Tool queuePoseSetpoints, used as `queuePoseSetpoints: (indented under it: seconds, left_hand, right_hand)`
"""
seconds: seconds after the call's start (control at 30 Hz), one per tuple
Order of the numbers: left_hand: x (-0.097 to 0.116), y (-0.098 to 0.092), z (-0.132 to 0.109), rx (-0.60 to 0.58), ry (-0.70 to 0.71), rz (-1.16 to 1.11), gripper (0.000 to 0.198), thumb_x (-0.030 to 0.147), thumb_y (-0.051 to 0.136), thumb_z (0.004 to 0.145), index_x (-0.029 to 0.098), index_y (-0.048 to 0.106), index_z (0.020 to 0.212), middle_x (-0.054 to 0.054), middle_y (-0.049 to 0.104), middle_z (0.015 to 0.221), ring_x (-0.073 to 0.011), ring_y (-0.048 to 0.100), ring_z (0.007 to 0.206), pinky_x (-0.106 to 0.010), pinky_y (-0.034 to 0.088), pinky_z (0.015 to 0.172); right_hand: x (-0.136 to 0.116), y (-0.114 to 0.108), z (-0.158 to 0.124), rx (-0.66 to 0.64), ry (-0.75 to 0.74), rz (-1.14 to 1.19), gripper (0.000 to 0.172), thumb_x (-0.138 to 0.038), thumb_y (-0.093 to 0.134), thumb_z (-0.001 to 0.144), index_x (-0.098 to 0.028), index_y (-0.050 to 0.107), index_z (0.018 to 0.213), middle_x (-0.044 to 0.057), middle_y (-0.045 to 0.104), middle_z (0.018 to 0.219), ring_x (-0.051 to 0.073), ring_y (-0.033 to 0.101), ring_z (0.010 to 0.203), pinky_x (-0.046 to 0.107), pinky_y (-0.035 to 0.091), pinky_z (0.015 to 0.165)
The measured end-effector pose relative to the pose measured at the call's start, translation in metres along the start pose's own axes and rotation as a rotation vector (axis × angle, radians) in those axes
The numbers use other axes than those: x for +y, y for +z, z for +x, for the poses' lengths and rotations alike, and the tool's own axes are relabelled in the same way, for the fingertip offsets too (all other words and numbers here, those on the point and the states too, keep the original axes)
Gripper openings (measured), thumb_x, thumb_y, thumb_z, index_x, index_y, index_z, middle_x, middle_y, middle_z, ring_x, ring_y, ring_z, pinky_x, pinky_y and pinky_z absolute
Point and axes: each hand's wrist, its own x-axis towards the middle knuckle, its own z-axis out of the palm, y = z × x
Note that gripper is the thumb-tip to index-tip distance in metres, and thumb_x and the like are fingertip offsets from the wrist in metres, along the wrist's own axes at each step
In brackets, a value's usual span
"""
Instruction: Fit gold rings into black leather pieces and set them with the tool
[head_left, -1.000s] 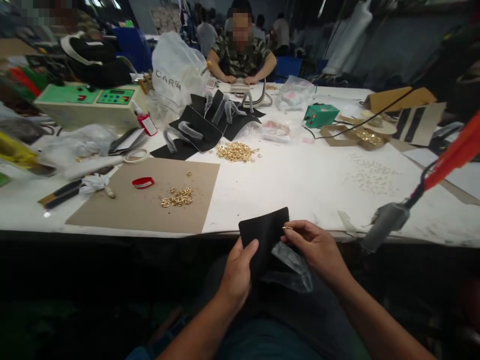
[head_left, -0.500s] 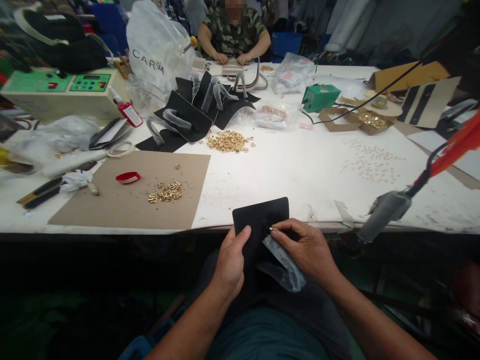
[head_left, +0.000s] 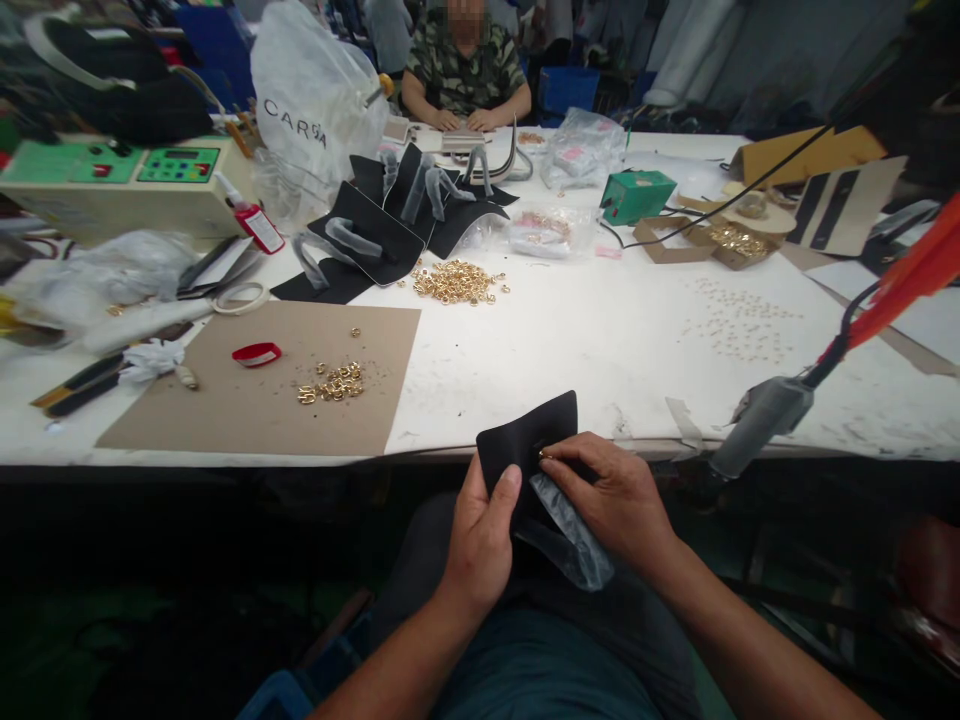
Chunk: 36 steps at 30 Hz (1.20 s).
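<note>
Over my lap, my left hand (head_left: pixel 484 540) grips a black leather-like panel (head_left: pixel 525 425) by its left edge, thumb on top. My right hand (head_left: pixel 619 490) pinches a small gold metal piece (head_left: pixel 541 454) between thumb and forefinger, against the panel's face. Its exact shape is mostly hidden by the fingertips. A strap wrapped in clear plastic (head_left: pixel 574 540) hangs from the panel below my right fingers. On the table lie a heap of gold buckle-like fittings (head_left: pixel 457 282) and a smaller pile of gold fittings (head_left: pixel 334 382) on a brown board (head_left: pixel 255 420).
More black panels with wrapped straps (head_left: pixel 375 240) lie further back. Tiny gold pieces (head_left: pixel 739 320) are scattered at right. A grey cylindrical tool (head_left: pixel 765 425) on a cable overhangs the front edge. A green box (head_left: pixel 637 196) stands behind, and a co-worker (head_left: pixel 465 70) sits opposite.
My left hand has shifted slightly right and its thumb lies further in on the panel, which now bends a little. The gold piece shows less between my right fingertips.
</note>
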Motion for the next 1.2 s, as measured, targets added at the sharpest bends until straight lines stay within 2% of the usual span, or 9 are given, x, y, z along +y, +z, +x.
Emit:
queuePoseSetpoints:
  seconds: [0.17, 0.33, 0.43, 0.57, 0.67, 0.83, 0.97, 1.1, 1.2]
  left_hand:
    - [0.009, 0.0, -0.015, 0.012, 0.104, 0.214, 0.035, 0.044, 0.06, 0.105, 0.026, 0.066, 0.134, -0.004, 0.069, 0.139, -0.0224, 0.065, 0.124, -0.034, 0.047, 0.113]
    - [0.016, -0.001, -0.029, -0.006, 0.153, 0.377, 0.026, 0.044, 0.058, 0.106, 0.025, 0.067, 0.122, -0.003, 0.074, 0.116, -0.0194, 0.068, 0.104, -0.03, 0.052, 0.097]
    - [0.018, 0.003, -0.037, -0.018, 0.24, 0.425, 0.026, 0.041, 0.057, 0.107, 0.026, 0.067, 0.125, -0.003, 0.074, 0.115, -0.0208, 0.068, 0.108, -0.03, 0.052, 0.097]
    - [0.015, 0.008, -0.047, -0.027, 0.318, 0.397, 0.035, 0.039, 0.056, 0.107, 0.028, 0.063, 0.139, -0.007, 0.071, 0.132, -0.0243, 0.068, 0.117, -0.036, 0.052, 0.105]
    - [0.009, 0.007, -0.053, -0.008, 0.346, 0.38, 0.038, 0.036, 0.056, 0.107, 0.03, 0.06, 0.144, -0.007, 0.067, 0.139, -0.0238, 0.066, 0.122, -0.037, 0.051, 0.11]
    - [0.005, 0.004, -0.064, -0.016, 0.405, 0.381, 0.038, 0.031, 0.054, 0.108, 0.03, 0.056, 0.146, -0.009, 0.06, 0.147, -0.0261, 0.058, 0.135, -0.042, 0.045, 0.117]
    - [0.006, 0.006, -0.071, -0.065, 0.483, 0.348, 0.042, 0.03, 0.054, 0.106, 0.027, 0.053, 0.148, -0.014, 0.056, 0.151, -0.0321, 0.057, 0.138, -0.05, 0.044, 0.118]
    - [0.01, 0.008, -0.078, -0.133, 0.579, 0.299, 0.039, 0.035, 0.054, 0.105, 0.024, 0.059, 0.142, -0.016, 0.055, 0.151, -0.035, 0.058, 0.137, -0.053, 0.046, 0.117]
    - [0.018, 0.008, -0.076, -0.112, 0.481, 0.134, 0.031, 0.038, 0.057, 0.104, 0.025, 0.063, 0.131, -0.013, 0.063, 0.141, -0.0311, 0.062, 0.131, -0.047, 0.051, 0.113]
  right_hand:
    - [-0.011, -0.005, -0.004, 0.039, -0.06, -0.135, 0.001, -0.023, 0.076, 0.097, -0.024, 0.076, 0.098, 0.0, 0.078, 0.094, 0.02, 0.073, 0.086, 0.033, 0.054, 0.081]
    - [-0.027, -0.021, -0.005, 0.033, -0.159, -0.279, 0.002, -0.024, 0.074, 0.1, -0.025, 0.075, 0.098, 0.0, 0.078, 0.092, 0.02, 0.071, 0.084, 0.035, 0.051, 0.081]
    - [-0.04, -0.029, -0.006, 0.039, -0.204, -0.363, 0.004, -0.023, 0.071, 0.101, -0.025, 0.075, 0.101, 0.0, 0.078, 0.094, 0.021, 0.071, 0.085, 0.037, 0.05, 0.081]
    - [-0.053, -0.026, -0.015, 0.108, -0.239, -0.382, 0.008, -0.02, 0.069, 0.102, -0.024, 0.075, 0.107, 0.002, 0.078, 0.099, 0.021, 0.071, 0.088, 0.038, 0.05, 0.083]
    - [-0.057, -0.02, -0.027, 0.109, -0.236, -0.353, 0.022, -0.017, 0.067, 0.101, -0.023, 0.072, 0.122, 0.005, 0.077, 0.11, 0.022, 0.071, 0.098, 0.04, 0.051, 0.089]
    - [-0.064, -0.024, -0.044, -0.044, -0.229, -0.268, 0.055, -0.017, 0.065, 0.093, -0.021, 0.057, 0.147, 0.01, 0.067, 0.137, 0.027, 0.061, 0.126, 0.047, 0.049, 0.107]
    - [-0.076, -0.027, -0.052, -0.121, -0.274, -0.36, 0.074, -0.019, 0.067, 0.084, -0.017, 0.046, 0.155, 0.014, 0.058, 0.15, 0.032, 0.052, 0.14, 0.058, 0.033, 0.122]
    - [-0.08, -0.02, -0.057, -0.005, -0.305, -0.444, 0.07, -0.014, 0.062, 0.082, -0.013, 0.048, 0.15, 0.016, 0.062, 0.146, 0.032, 0.055, 0.138, 0.058, 0.027, 0.123]
    - [-0.076, -0.019, -0.06, 0.071, -0.341, -0.419, 0.062, -0.009, 0.053, 0.085, -0.013, 0.051, 0.147, 0.016, 0.065, 0.143, 0.029, 0.057, 0.138, 0.056, 0.028, 0.123]
